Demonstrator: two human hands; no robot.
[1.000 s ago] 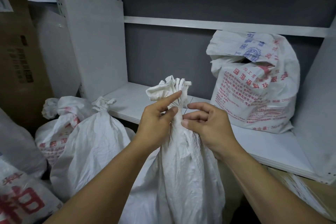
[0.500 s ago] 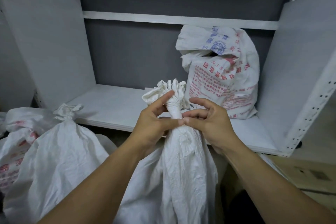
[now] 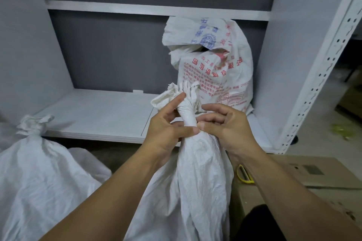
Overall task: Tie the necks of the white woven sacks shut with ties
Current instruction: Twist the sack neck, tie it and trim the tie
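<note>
A plain white woven sack [image 3: 197, 178] stands in front of me, its neck [image 3: 187, 111] gathered into a tight twisted bunch with a frilled top. My left hand [image 3: 166, 131] pinches at the neck, thumb lying across its base and forefinger stretched up along the bunch. From the right, my right hand [image 3: 225, 125] pinches the same spot, fingers curled. Any tie between my fingertips is too thin to make out. A second white sack [image 3: 39, 172] at lower left has its neck [image 3: 34, 125] bunched shut.
A white printed sack [image 3: 213, 68] with red and blue lettering stands open-topped on the white shelf board [image 3: 94, 115]. A perforated shelf upright [image 3: 321, 64] rises on the right. A cardboard box [image 3: 305, 174] lies lower right with a yellow cutter [image 3: 242, 174] on it.
The view has swung to the right, so the sacks at left slid out of frame. Both hands stayed at the neck; my left thumb now lies across its base.
</note>
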